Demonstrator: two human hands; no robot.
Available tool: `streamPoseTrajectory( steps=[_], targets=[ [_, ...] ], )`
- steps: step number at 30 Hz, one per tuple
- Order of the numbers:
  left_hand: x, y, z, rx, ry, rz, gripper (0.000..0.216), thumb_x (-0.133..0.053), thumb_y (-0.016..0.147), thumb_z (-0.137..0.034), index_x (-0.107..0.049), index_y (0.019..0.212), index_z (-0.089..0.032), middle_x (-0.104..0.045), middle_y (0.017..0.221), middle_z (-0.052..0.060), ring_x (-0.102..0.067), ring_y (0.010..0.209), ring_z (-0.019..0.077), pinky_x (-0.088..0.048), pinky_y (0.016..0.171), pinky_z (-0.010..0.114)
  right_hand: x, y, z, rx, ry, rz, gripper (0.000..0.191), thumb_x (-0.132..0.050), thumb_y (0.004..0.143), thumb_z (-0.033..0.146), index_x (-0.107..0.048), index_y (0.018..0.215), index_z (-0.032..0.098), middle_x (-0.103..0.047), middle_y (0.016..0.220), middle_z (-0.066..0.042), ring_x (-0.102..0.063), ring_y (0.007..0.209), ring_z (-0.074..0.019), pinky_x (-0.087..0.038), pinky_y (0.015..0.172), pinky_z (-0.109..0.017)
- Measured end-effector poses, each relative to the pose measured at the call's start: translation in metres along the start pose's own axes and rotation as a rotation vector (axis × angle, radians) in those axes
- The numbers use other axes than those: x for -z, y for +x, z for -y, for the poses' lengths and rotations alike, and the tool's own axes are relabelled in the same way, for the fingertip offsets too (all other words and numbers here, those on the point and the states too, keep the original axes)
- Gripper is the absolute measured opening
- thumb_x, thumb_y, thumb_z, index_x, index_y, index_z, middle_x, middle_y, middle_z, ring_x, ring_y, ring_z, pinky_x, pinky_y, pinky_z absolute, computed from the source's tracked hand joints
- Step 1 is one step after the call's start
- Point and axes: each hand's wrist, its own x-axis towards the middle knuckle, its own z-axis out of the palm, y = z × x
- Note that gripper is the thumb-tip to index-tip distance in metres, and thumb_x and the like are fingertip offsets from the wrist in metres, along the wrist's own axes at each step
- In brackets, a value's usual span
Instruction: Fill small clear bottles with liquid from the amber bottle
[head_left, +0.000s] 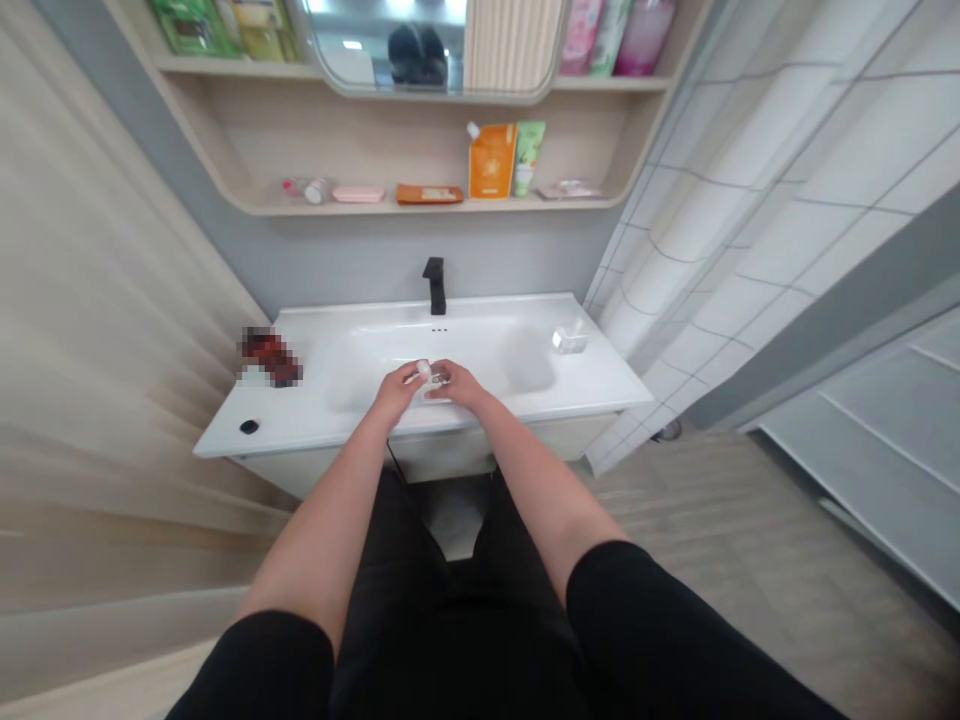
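Note:
Both of my hands are close together over the front of the white sink. My left hand pinches a small white cap-like piece between thumb and fingers. Beside it, my right hand is closed around a small clear object, perhaps a little bottle; its shape is mostly hidden by my fingers. The two pieces are very near each other, and I cannot tell whether they touch. Behind my hands rises the black faucet.
On the right of the counter stands a clear box with something white. A blurred-out dark red item and a small black round piece lie on the left. The shelf above holds an orange pouch, a green tube and other toiletries.

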Motion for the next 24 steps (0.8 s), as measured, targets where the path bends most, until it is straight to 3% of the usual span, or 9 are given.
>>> streamPoseTrajectory(
  steps=[6, 10, 17, 24],
  targets=[
    [-0.009, 0.000, -0.006, 0.050, 0.058, -0.099, 0.050, -0.094, 0.080, -0.044, -0.074, 0.120, -0.022, -0.081, 0.140, 0.013, -0.076, 0.129, 0.0298, -0.059, 0.117, 0.049, -0.001, -0.003, 0.003, 0.069, -0.051, 0.021, 0.071, -0.106, 0.054, 0.033, -0.071, 0.115, 0.025, -0.081, 0.117, -0.003, -0.074, 0.105, -0.0259, -0.060, 0.100, -0.042],
    [-0.008, 0.002, -0.004, 0.038, 0.097, -0.041, 0.067, -0.098, 0.073, -0.040, -0.071, 0.131, -0.021, -0.079, 0.140, 0.013, -0.075, 0.129, 0.0298, -0.060, 0.112, 0.045, -0.002, -0.004, 0.003, 0.085, -0.068, 0.018, 0.068, -0.105, 0.058, 0.033, -0.072, 0.117, 0.025, -0.082, 0.115, -0.004, -0.075, 0.106, -0.0271, -0.059, 0.103, -0.044],
    [-0.004, 0.005, 0.008, 0.008, -0.031, -0.057, 0.065, -0.102, 0.061, -0.041, -0.075, 0.117, -0.022, -0.081, 0.128, 0.010, -0.076, 0.117, 0.0310, -0.061, 0.107, 0.047, -0.001, -0.004, 0.003, 0.069, -0.099, 0.012, 0.068, -0.104, 0.060, 0.031, -0.074, 0.120, 0.023, -0.082, 0.119, -0.006, -0.076, 0.105, -0.0260, -0.061, 0.103, -0.043],
    [-0.005, 0.007, 0.014, -0.001, -0.087, -0.079, 0.067, -0.103, 0.058, -0.036, -0.075, 0.117, -0.024, -0.068, 0.162, 0.015, -0.071, 0.129, 0.0326, -0.061, 0.106, 0.047, 0.001, -0.002, 0.002, 0.099, -0.128, 0.002, 0.066, -0.105, 0.058, 0.030, -0.075, 0.117, 0.024, -0.082, 0.122, -0.006, -0.077, 0.108, -0.0265, -0.062, 0.105, -0.044]
  ],
)
